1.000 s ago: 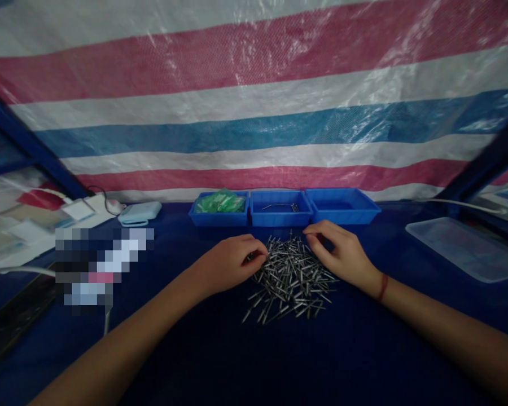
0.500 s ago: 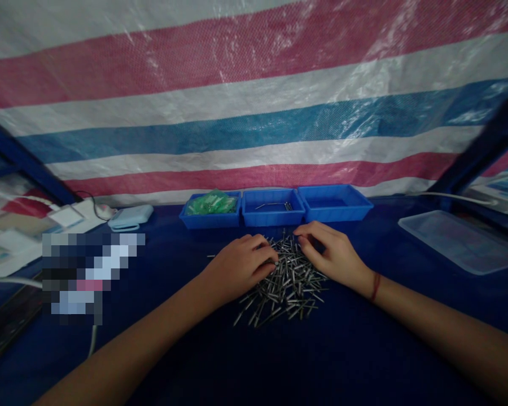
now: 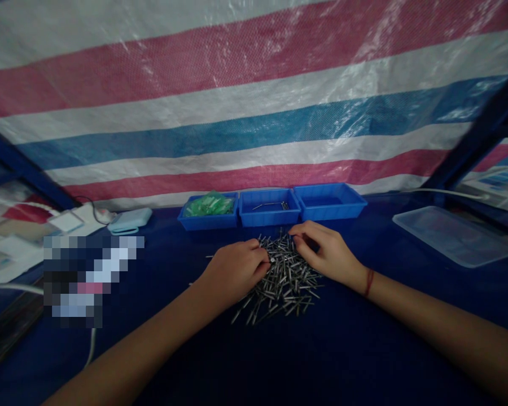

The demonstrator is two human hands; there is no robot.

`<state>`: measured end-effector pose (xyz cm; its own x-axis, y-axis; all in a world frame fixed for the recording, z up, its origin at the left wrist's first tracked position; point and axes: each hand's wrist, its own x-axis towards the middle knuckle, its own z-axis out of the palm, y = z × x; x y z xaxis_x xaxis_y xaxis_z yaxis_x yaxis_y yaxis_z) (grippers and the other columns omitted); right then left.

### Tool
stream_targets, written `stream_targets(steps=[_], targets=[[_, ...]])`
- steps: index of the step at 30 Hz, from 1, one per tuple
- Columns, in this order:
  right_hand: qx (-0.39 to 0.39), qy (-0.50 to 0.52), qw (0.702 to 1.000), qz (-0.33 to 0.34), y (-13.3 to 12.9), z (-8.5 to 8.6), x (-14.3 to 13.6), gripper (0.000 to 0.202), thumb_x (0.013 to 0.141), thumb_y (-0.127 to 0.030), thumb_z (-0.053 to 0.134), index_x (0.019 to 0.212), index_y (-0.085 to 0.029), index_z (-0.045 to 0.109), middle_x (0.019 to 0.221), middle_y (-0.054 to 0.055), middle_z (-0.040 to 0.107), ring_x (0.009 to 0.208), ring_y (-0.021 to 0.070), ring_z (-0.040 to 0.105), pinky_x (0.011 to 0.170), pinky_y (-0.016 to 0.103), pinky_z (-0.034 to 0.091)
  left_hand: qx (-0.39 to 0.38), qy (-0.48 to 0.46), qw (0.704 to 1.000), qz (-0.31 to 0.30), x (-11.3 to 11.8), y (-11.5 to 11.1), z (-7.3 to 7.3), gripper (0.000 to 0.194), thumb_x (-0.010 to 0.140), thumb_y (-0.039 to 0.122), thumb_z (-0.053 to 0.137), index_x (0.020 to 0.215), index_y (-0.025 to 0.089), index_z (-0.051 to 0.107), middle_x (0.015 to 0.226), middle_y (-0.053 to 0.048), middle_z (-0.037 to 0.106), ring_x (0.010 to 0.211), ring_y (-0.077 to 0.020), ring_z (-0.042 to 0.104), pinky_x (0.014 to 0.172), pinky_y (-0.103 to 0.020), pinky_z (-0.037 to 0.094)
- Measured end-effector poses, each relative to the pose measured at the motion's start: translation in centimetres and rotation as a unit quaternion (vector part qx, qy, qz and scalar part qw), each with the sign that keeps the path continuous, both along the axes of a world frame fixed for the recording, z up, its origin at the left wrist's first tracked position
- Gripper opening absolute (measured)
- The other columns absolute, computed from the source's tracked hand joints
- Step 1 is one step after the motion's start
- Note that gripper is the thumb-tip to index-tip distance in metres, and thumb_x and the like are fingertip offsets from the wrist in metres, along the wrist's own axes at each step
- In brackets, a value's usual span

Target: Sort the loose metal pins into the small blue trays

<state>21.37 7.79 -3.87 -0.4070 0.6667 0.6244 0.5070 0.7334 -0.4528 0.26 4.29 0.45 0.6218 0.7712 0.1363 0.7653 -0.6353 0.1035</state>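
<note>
A loose heap of thin silver blind rivets [image 3: 285,276] lies on the dark blue tabletop between my hands. My left hand [image 3: 239,270] rests at the heap's left side, its fingers curled and pressed together. At those fingertips shows the small round head of a blind rivet [image 3: 272,260]. My right hand [image 3: 328,251], with a red cord round the wrist, reaches the upper right of the heap. Its thumb and index finger bend close together among the rivets. What lies between them, if anything, is too small to make out.
Behind the heap stand three blue bins: the left bin [image 3: 186,221] with green plastic bags, the middle bin [image 3: 271,218] with a few rivets, and the right bin [image 3: 334,211]. A clear plastic lid [image 3: 457,237] lies right; a light blue case [image 3: 131,219] and cables lie left.
My left fingers have curled in tighter and drawn slightly left at the heap. My right hand keeps nearly the same pose at the upper right. The whole view has shifted a little.
</note>
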Motion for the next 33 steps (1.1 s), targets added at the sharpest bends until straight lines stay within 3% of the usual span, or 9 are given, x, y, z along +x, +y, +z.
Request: stream_targets(steps=[3,8,13,17,20,23,27,29,33], targets=[[0.003,-0.004,1.0,-0.002,0.0,0.0,0.0,0.017,0.085,-0.018,0.045,0.094,-0.017,0.06,0.086,0.005,0.064,0.077,0.0155,0.06,0.07,0.031,0.049,0.016,-0.003,1.0,0.015,0.0,-0.1,-0.1,0.017,0.086,0.022,0.046,0.08,0.016,0.062,0.076,-0.002,0.057,0.064,-0.0144,0.055,0.057,-0.026,0.042],[0.001,-0.004,1.0,0.004,0.0,0.1,-0.1,0.017,0.085,-0.017,0.045,0.095,-0.016,0.059,0.087,0.005,0.064,0.079,0.0156,0.06,0.071,0.032,0.049,0.007,0.001,1.0,0.017,0.0,0.0,-0.2,0.017,0.088,0.027,0.05,0.102,0.021,0.058,0.087,-0.002,0.058,0.071,-0.0158,0.058,0.063,-0.028,0.046],[-0.001,0.0,1.0,0.01,0.0,0.0,-0.1,0.017,0.085,-0.016,0.046,0.095,-0.017,0.059,0.089,0.006,0.064,0.081,0.0161,0.06,0.073,0.033,0.05,0.025,0.025,0.999,-0.006,0.3,0.1,-0.3,0.017,0.09,0.024,0.046,0.09,0.018,0.061,0.086,-0.004,0.059,0.077,-0.0188,0.059,0.068,-0.031,0.046],[0.006,0.011,1.0,0.019,-0.2,0.5,0.0,0.017,0.085,-0.015,0.045,0.095,-0.017,0.059,0.086,0.005,0.064,0.079,0.0154,0.059,0.072,0.032,0.049,0.013,-0.111,0.994,0.0,0.2,0.0,0.0,0.014,0.088,0.021,0.047,0.091,0.016,0.06,0.083,-0.003,0.062,0.073,-0.0146,0.059,0.068,-0.027,0.046],[-0.001,0.021,0.999,0.043,-0.9,1.4,-0.3,0.013,0.084,-0.018,0.049,0.09,-0.017,0.061,0.08,0.004,0.062,0.073,0.014,0.057,0.068,0.03,0.048,0.005,-0.251,0.967,0.029,0.1,-0.3,0.4,0.011,0.085,0.019,0.051,0.091,0.017,0.061,0.075,0.001,0.063,0.062,-0.0098,0.056,0.061,-0.022,0.044],[-0.095,0.059,0.991,0.071,-2.1,2.3,-1.0,0.014,0.084,-0.025,0.053,0.089,-0.016,0.063,0.078,0.004,0.062,0.069,0.0129,0.056,0.062,0.028,0.046,-0.008,-0.332,0.942,0.042,0.1,-0.8,0.4,0.011,0.083,0.021,0.054,0.09,0.018,0.062,0.073,0.001,0.064,0.06,-0.0091,0.056,0.057,-0.02,0.044],[-0.26,0.17,0.942,0.124,-3.5,2.8,-2.2,0.017,0.085,-0.03,0.053,0.086,-0.017,0.063,0.079,0.002,0.064,0.07,0.0116,0.058,0.062,0.026,0.048,-0.061,-0.386,0.92,0.035,0.6,-1.4,-0.3,0.011,0.083,0.022,0.055,0.091,0.018,0.062,0.074,0.001,0.065,0.062,-0.0099,0.058,0.056,-0.021,0.044],[-0.291,0.212,0.924,0.13,-3.8,2.8,-2.6,0.015,0.084,-0.03,0.054,0.082,-0.018,0.063,0.074,0.0,0.063,0.067,0.0104,0.057,0.061,0.025,0.047,-0.082,-0.396,0.914,0.027,0.8,-1.6,-0.6,0.01,0.083,0.021,0.055,0.09,0.019,0.062,0.074,0.001,0.064,0.062,-0.01,0.058,0.057,-0.021,0.044],[-0.3,0.242,0.914,0.125,-3.9,2.8,-2.8,0.012,0.082,-0.029,0.057,0.081,-0.019,0.064,0.074,0.0,0.064,0.067,0.0106,0.058,0.062,0.025,0.048,-0.139,-0.425,0.894,0.036,1.2,-1.9,-1.0,0.011,0.082,0.026,0.056,0.09,0.018,0.059,0.069,0.002,0.06,0.059,-0.0099,0.054,0.055,-0.022,0.041]])
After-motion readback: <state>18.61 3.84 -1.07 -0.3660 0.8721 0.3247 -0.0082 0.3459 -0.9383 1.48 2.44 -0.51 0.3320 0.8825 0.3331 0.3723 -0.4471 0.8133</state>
